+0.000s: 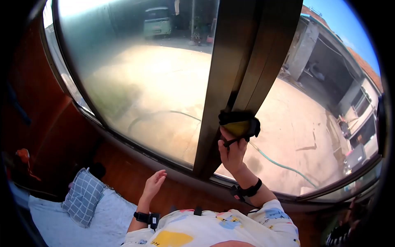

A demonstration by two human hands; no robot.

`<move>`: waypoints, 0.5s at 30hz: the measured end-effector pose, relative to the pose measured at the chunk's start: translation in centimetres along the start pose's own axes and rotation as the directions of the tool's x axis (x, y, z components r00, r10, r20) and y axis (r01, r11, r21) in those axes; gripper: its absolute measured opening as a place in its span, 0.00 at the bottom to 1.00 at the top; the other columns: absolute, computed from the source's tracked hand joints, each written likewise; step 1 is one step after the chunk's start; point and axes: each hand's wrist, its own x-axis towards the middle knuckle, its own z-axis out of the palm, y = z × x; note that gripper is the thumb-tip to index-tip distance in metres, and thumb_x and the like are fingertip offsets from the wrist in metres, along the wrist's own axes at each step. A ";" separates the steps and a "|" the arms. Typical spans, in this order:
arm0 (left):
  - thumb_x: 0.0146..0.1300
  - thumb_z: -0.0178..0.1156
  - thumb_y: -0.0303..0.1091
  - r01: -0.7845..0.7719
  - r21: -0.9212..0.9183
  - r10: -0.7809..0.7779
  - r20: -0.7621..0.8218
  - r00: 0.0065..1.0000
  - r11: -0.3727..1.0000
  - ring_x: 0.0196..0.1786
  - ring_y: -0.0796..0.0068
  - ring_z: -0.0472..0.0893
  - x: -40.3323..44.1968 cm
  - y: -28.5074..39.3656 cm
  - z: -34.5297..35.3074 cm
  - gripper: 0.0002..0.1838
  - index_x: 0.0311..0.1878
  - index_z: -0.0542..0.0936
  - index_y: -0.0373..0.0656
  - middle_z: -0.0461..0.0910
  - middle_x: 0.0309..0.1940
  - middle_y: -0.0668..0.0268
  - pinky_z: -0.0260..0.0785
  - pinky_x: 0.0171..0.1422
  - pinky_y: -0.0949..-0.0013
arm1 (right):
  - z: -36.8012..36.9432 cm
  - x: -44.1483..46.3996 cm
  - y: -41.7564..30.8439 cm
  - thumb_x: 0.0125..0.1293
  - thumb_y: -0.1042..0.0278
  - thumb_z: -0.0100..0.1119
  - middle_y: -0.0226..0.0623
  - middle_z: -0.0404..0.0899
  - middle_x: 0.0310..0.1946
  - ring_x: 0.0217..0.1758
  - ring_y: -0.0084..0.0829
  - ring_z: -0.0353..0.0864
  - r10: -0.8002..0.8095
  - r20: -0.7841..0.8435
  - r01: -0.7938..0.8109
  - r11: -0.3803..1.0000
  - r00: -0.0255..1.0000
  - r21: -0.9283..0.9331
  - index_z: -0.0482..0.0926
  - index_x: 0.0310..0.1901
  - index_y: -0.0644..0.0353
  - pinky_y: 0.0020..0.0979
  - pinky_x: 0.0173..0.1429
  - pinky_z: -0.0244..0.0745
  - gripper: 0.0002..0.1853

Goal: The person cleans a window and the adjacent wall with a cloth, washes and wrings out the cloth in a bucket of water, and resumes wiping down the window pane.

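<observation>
Printed shirt (205, 228); bulky black and yellow tool (240, 124).

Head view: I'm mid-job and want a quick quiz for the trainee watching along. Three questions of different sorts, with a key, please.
1. Which hand has hold of the black-and-yellow object?

2. Pick one. The pillow is patterned with:
A) dots
B) a grid of lines
C) flowers

3. True or false: the green hose lies on the pale ground outside.

Key:
1. The right hand; the left hand looks empty.
2. B.
3. True.
</observation>
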 end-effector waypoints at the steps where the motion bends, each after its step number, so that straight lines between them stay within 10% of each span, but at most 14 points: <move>1: 0.66 0.56 0.32 0.005 0.032 -0.005 0.011 1.000 0.999 0.46 0.77 0.80 0.8 -1.0 -1.5 0.17 0.58 0.75 0.42 0.82 0.45 0.64 0.72 0.51 0.73 | 0.6 -0.5 -0.3 0.59 0.69 0.61 0.48 0.74 0.45 0.50 0.49 0.73 -0.004 -0.028 0.003 1.000 1.000 -0.010 0.81 0.46 0.52 0.43 0.52 0.69 0.12; 8: 0.66 0.57 0.29 -0.070 0.062 0.058 0.175 0.983 0.996 0.45 0.77 0.80 6.2 -2.1 -6.8 0.16 0.57 0.76 0.41 0.82 0.43 0.63 0.72 0.50 0.74 | -0.4 3.4 -1.2 0.55 0.76 0.59 0.50 0.75 0.46 0.48 0.53 0.72 -0.139 -0.120 0.089 0.931 0.983 -0.353 0.83 0.43 0.53 0.47 0.57 0.65 0.13; 15: 0.67 0.56 0.29 -0.204 -0.032 0.206 0.224 0.952 0.978 0.45 0.80 0.80 9.1 0.6 -4.5 0.15 0.56 0.75 0.40 0.82 0.44 0.64 0.72 0.48 0.75 | -7.4 22.5 -4.5 0.64 0.57 0.56 0.51 0.70 0.55 0.64 0.55 0.60 -0.543 -0.082 0.405 0.711 0.836 -0.574 0.76 0.47 0.57 0.58 0.64 0.48 0.15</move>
